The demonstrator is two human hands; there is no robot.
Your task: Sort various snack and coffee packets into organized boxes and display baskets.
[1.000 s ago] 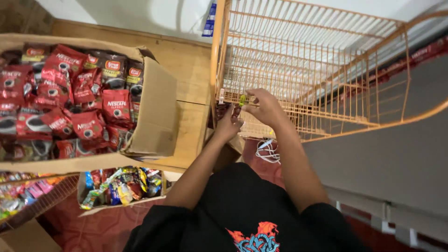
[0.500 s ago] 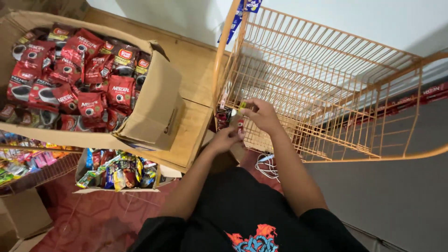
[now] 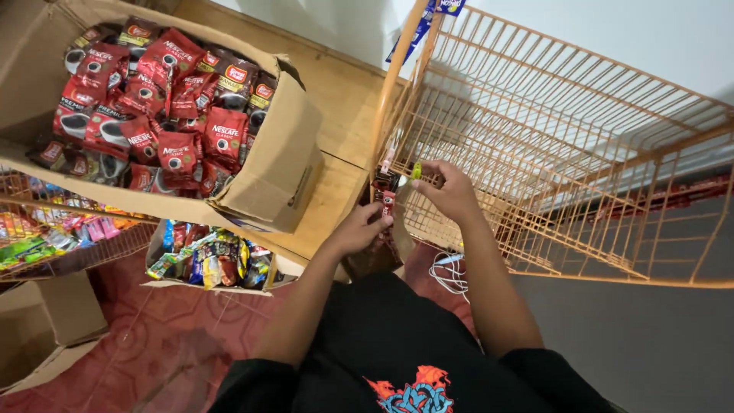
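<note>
My left hand (image 3: 359, 228) pinches a small red and black sachet strip (image 3: 387, 200) that hangs at the corner of the orange wire rack (image 3: 566, 115). My right hand (image 3: 453, 191) is up against the rack's wires, its fingers closed on a small yellow-green clip or tag (image 3: 417, 170) just above the strip. Both hands meet at the rack's near left corner post. Left of my hands stands a large open cardboard box (image 3: 283, 164) filled with several red and black coffee packets (image 3: 164, 107).
A small carton of mixed colourful sachets (image 3: 214, 260) sits on the red patterned floor below the big box. A wire basket of bright packets (image 3: 53, 233) is at the far left. A white cable (image 3: 447, 271) lies under the rack. The wooden platform (image 3: 336, 99) holds the box.
The view has shifted slightly, so the box and rack sit a little differently in frame. My hands stay at the rack's corner; the left hand has risen to the hanging strip.
</note>
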